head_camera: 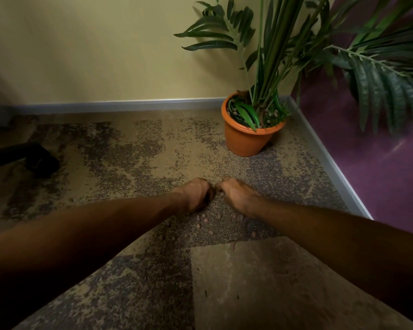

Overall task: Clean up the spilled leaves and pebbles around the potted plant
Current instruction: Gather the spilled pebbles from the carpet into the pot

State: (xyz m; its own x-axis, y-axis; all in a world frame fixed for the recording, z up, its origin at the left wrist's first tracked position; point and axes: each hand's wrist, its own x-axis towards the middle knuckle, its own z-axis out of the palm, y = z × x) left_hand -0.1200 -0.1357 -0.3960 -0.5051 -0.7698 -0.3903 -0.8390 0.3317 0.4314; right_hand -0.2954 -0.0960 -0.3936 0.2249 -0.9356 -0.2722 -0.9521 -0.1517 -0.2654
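Head view: your left hand (196, 194) and right hand (236, 194) sit almost touching on the carpet (129, 148) in front of the pot (246, 139), fingers curled under. Can't tell if they've got any pebbles (204, 220). Loose ones lie behind your hands, farther from the pot. Scoop sloppily and they'll probably scatter.
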